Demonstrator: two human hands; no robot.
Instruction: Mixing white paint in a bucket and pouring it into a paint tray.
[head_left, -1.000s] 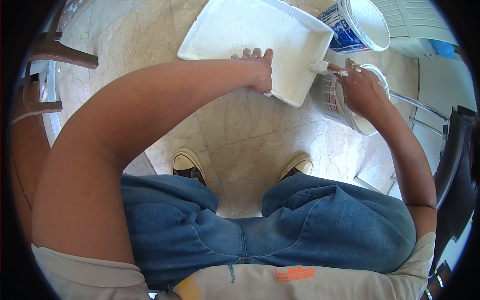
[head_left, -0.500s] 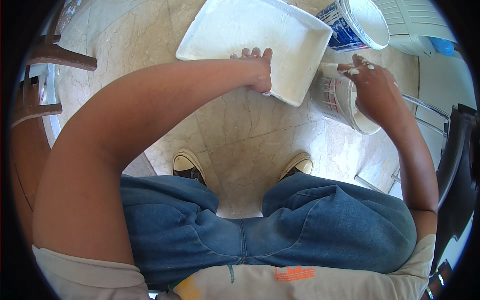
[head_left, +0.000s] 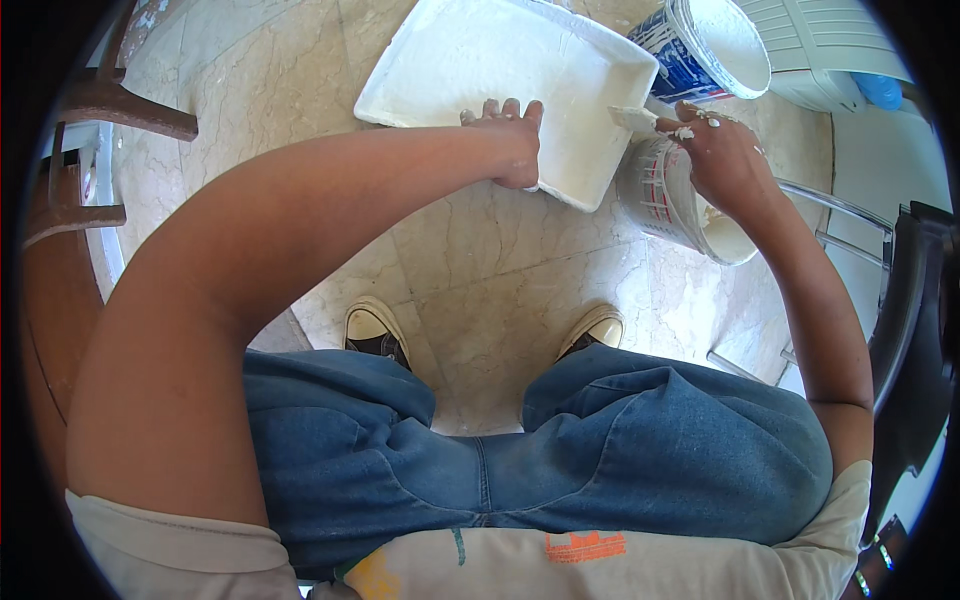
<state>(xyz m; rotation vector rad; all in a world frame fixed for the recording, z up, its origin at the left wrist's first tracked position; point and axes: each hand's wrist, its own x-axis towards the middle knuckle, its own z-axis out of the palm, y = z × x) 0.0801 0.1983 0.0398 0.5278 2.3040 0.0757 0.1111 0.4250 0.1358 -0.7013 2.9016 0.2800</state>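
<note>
A wide, shallow white tray (head_left: 585, 150) lies on the floor ahead of me, smeared inside with white paint. My left hand (head_left: 511, 145) grips its near rim, fingers lying over the inside. In my right hand (head_left: 722, 150) is a flat scraper (head_left: 632, 120) coated in white; its end reaches over the tray's right edge, and its handle is mostly hidden by the hand. White smears dot the knuckles. Just beneath that hand, a white bucket (head_left: 662, 192) with red marks leans tilted, its mouth toward the right, with whitish stuff inside.
A blue-and-white bucket (head_left: 683, 55) with a white-coated inside stands behind, at the tray's far right corner. At right are a pale plastic chair (head_left: 830, 35) and a black chair with metal legs (head_left: 912, 330). Brown wooden furniture legs (head_left: 130, 110) stand at left on the marble floor.
My right hand has moved left and slightly away from me, bringing the scraper from above the near bucket to over the tray's right edge. The left hand stays on the rim.
</note>
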